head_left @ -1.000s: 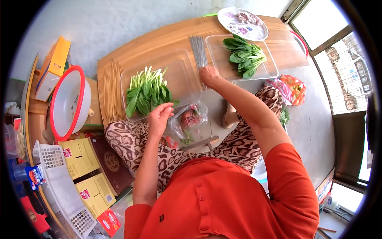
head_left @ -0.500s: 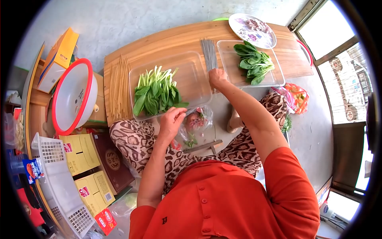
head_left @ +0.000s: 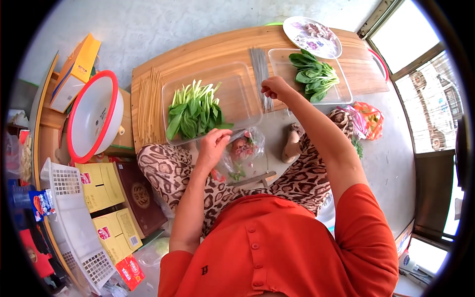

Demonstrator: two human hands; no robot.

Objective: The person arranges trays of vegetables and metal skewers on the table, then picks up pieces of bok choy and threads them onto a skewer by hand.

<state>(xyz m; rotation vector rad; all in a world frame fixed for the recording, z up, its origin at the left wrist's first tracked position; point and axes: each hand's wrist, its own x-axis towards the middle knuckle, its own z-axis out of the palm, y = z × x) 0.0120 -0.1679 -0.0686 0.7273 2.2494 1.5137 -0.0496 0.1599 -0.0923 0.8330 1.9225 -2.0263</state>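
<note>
My left hand (head_left: 213, 146) is closed in a pinch at the front edge of a clear plastic tray (head_left: 238, 94); what its fingers hold, if anything, I cannot make out. Leafy greens (head_left: 190, 119) with pale, trimmed stems lie in that tray, just beyond this hand. Over the near part of a row of thin grey metal skewers (head_left: 259, 64) is my right hand (head_left: 277, 88), its fingers curled closed. Whether a skewer is in them is not visible. To its right, a second clear tray (head_left: 283, 74) holds another bunch of greens (head_left: 319, 78).
Bamboo skewers (head_left: 149, 106) lie at the wooden table's left end. A patterned plate (head_left: 296, 34) with sliced meat (head_left: 320, 31) stands at the back right. Below the table's front edge hangs a clear bag (head_left: 255, 143). A red-rimmed basin (head_left: 115, 94) and cartons (head_left: 101, 185) stand left.
My right hand has lifted slightly from the near ends of the metal skewers and drawn its fingers in toward the left. My left hand has barely moved.
</note>
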